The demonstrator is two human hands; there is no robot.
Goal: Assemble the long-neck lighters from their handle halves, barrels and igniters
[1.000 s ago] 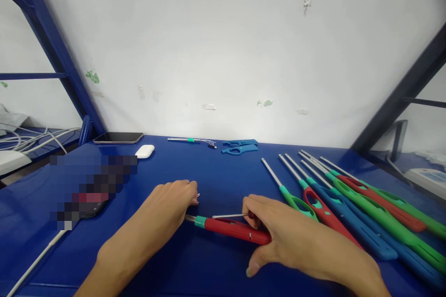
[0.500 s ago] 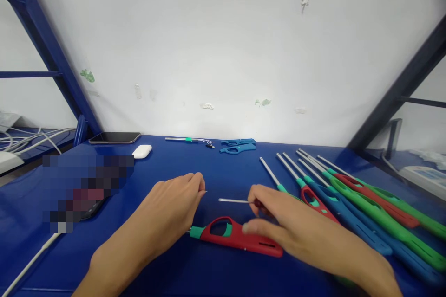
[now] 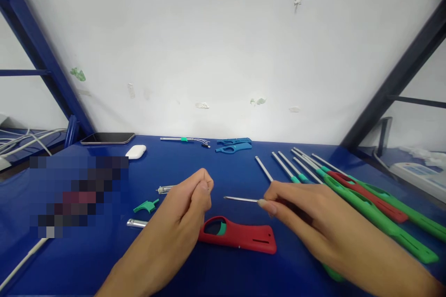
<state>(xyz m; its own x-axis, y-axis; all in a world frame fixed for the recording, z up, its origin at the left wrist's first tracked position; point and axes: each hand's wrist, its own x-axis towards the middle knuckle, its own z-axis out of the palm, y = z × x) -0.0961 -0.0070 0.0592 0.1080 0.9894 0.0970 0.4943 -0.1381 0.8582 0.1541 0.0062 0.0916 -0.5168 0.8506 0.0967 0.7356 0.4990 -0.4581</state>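
Red lighter [image 3: 244,236]: lies on its side on the blue table [image 3: 223,280], lower centre of the frame; we see a smooth red body, broad at the right and narrowing leftward.
Finger loop: a rounded opening near its left part, tabletop blue showing through, with a green trigger [image 3: 222,229] at the right edge.
Butt: blunt with rounded corners, a dark slot [image 3: 260,241] just before it; one small pale dot marks the lower edge.
Front: hidden behind our left hand [image 3: 190,213]; a silver tube [image 3: 136,223] shows beyond the wrist, and we cannot tell whether it joins the body.
Left fingers: curled closed, thumb against forefinger, pinching a tiny sliver [image 3: 208,189] too small for us to identify.
Right hand [image 3: 303,213]: closed around a screwdriver [image 3: 241,199], the handle mostly covered, the silver shaft pointing left above the red body, apart from it.
Left of centre: we see a clear piece [image 3: 165,190] above a loose green part [image 3: 147,205].
Right side: other lighters [image 3: 376,198], red and green, with silver barrels towards the upper left.
Wall edge: blue casings [image 3: 233,148] at centre.
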